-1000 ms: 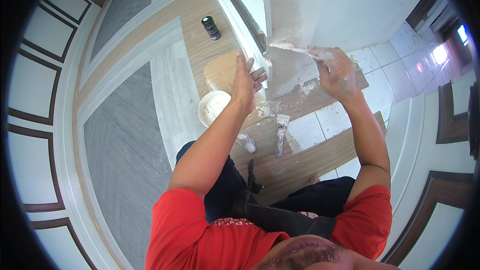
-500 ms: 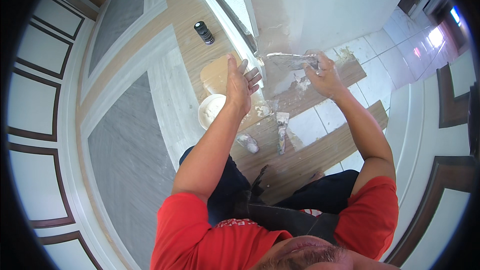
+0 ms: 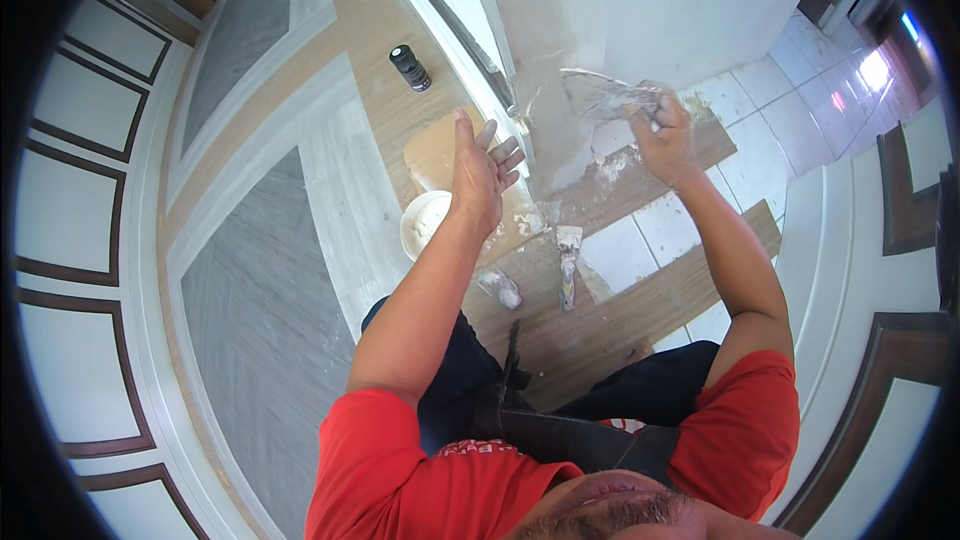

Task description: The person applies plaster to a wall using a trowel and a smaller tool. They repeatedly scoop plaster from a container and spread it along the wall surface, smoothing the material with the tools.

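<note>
My right hand (image 3: pixel 664 138) is closed round the handle end of a wide putty knife (image 3: pixel 605 95), its blade smeared with white filler. The blade points left, raised off the smeared patch at the foot of the wall (image 3: pixel 560 15). Fingers spread and holding nothing, my left hand (image 3: pixel 482 170) hovers by the white frame strip (image 3: pixel 515 135). Under that wrist stands a bowl of white paste (image 3: pixel 408 237), partly hidden by my forearm. Beside it lies a tan board (image 3: pixel 428 153). A second, paste-caked putty knife (image 3: pixel 569 258) lies on the planks between my arms.
A whitish, crumpled lump (image 3: pixel 500 288) sits near my knees. Farther off, a black bottle (image 3: pixel 409 68) stands on the wood-look floor (image 3: pixel 385 10). White tiles (image 3: pixel 755 155) show between planks at right. Panelled white fronts (image 3: pixel 75 205) line the left; a white panelled piece (image 3: pixel 835 270) bounds the right.
My right hand has risen away slightly to the right with the putty knife, whose blade has tilted up and lifted. My left hand stays in place.
</note>
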Action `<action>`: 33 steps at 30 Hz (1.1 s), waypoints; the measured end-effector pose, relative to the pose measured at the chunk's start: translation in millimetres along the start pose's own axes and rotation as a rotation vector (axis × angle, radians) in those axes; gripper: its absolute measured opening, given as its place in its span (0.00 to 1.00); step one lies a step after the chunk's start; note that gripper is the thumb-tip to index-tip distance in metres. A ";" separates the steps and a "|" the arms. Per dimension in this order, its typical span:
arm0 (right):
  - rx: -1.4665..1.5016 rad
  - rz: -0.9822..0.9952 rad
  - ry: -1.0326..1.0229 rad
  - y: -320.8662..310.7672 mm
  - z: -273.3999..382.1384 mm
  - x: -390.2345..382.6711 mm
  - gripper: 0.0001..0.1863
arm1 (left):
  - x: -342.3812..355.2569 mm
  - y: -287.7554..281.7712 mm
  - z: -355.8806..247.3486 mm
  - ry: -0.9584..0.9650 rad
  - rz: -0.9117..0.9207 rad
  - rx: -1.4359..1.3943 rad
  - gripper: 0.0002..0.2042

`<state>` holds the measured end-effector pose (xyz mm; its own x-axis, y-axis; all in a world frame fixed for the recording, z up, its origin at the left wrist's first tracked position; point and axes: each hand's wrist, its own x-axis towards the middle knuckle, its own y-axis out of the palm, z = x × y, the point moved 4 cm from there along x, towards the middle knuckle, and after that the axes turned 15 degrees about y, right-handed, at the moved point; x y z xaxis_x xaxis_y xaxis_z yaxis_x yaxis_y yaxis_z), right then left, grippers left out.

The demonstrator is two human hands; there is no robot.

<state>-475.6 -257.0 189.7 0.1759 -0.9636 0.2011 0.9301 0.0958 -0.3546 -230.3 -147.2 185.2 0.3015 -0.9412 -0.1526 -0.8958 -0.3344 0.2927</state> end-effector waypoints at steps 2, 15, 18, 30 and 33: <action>-0.057 -0.077 -0.106 -17.4 2.3 -0.7 0.18 | 0.5 1.3 0.0 0.002 -0.001 0.007 0.58; -0.044 0.093 -0.069 39.9 -9.9 -29.7 0.18 | 1.7 0.1 1.0 0.013 0.023 -0.002 0.59; -0.057 0.098 -0.064 45.9 -12.6 -29.6 0.20 | 0.7 2.5 -1.3 0.015 0.033 0.017 0.59; -0.237 -0.221 -0.302 18.8 19.7 -31.1 0.18 | 1.6 -0.1 -0.9 0.029 0.045 0.040 0.59; -0.146 -0.258 -0.305 -8.0 46.5 -27.1 0.16 | 2.2 2.3 -0.1 0.030 0.056 0.027 0.60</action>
<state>-472.8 -220.0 229.5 0.0512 -0.8315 0.5532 0.9045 -0.1962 -0.3787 -231.7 -150.0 185.6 0.2600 -0.9595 -0.1080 -0.9200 -0.2802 0.2740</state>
